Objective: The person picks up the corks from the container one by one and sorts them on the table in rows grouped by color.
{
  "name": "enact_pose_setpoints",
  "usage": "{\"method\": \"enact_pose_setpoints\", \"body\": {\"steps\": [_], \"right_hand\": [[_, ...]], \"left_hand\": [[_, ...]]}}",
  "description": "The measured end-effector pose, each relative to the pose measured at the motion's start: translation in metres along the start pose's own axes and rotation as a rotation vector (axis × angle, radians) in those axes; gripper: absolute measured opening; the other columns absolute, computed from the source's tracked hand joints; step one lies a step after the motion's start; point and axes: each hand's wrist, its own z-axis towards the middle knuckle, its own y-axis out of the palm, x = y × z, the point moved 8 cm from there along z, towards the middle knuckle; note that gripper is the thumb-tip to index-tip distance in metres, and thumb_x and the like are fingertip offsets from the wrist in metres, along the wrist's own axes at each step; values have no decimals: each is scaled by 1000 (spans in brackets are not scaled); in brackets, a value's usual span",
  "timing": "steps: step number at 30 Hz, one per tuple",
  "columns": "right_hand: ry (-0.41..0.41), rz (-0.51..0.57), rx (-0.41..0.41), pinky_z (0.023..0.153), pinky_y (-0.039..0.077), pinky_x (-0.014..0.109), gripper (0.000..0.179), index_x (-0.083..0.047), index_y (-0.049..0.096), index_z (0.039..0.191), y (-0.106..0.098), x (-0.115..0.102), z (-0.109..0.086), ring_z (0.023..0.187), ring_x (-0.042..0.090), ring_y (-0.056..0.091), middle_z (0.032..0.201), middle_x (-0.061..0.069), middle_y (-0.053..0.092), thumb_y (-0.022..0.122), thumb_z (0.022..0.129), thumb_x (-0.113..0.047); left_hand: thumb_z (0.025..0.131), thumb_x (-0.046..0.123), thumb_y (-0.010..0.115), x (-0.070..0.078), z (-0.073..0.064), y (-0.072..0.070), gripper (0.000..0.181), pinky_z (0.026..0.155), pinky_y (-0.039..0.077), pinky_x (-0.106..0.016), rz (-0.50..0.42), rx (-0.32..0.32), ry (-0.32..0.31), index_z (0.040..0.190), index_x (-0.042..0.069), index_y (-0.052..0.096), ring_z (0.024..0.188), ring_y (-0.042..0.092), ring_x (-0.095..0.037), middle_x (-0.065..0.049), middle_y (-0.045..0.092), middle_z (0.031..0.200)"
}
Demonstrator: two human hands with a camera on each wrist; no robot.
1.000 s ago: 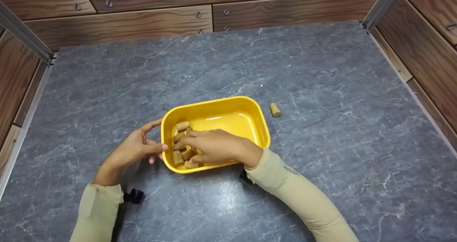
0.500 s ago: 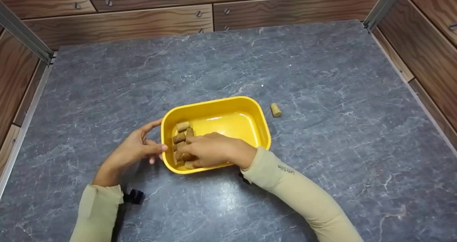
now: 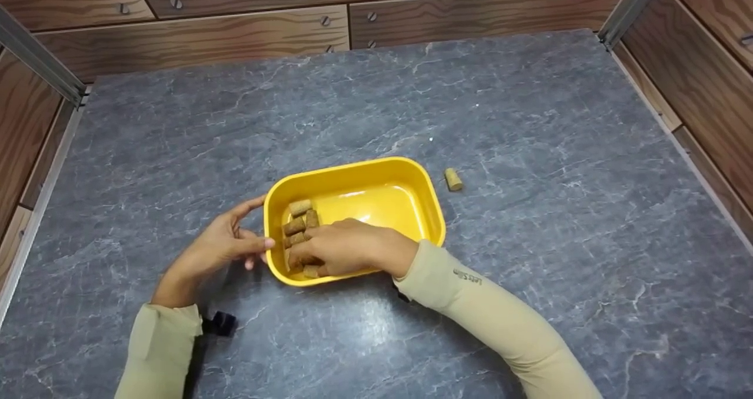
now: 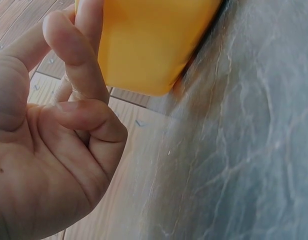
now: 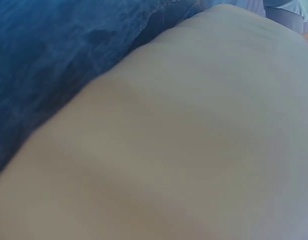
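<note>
A yellow plastic container (image 3: 388,210), a rounded rectangle, stands on the table with several corks in its left end. Among them are a pale cork (image 3: 300,206) by the far wall and darker corks (image 3: 295,226) in front of it. My left hand (image 3: 223,240) holds the container's left end, thumb at the rim and index finger by the far corner. In the left wrist view its other fingers (image 4: 96,122) bend below the yellow wall. My right hand (image 3: 350,249) reaches inside, fingers and thumb curled round a cork in the near left corner, which they mostly cover.
One loose cork (image 3: 453,179) lies on the table just right of the container. The grey marbled table (image 3: 559,210) is bordered by wood-patterned panels (image 3: 194,43) at the back and sides. The right wrist view is mostly filled by a pale sleeve (image 5: 159,150).
My right hand has shifted slightly toward the near left corner, its fingers drawing in over the corks there. The corks behind it show more plainly. My left hand keeps its place.
</note>
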Motion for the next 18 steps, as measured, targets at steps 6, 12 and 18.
{"method": "enact_pose_setpoints", "body": {"steps": [6,12,18], "right_hand": [[36,5,-24,81,54,36,25,-31,61,122,0,4,-1,104,14,60,126,-5,61,55,98,-32],[78,-5,-50,76,54,36,22,-30,64,117,2,10,-6,95,13,62,113,-5,65,54,98,-36],[79,-9,-69,76,54,37,23,-28,64,120,5,10,-5,90,15,64,112,-5,68,54,99,-30]], "left_hand": [[86,10,72,1,1,-1,89,52,50,-21,7,11,3,154,5,14,47,57,-7,2,71,66],[87,11,71,0,2,0,89,52,50,-21,14,2,5,154,6,14,48,57,-8,2,71,67],[87,14,72,-1,1,-2,89,53,51,-23,35,8,-4,155,7,14,48,57,-8,1,72,68]]}}
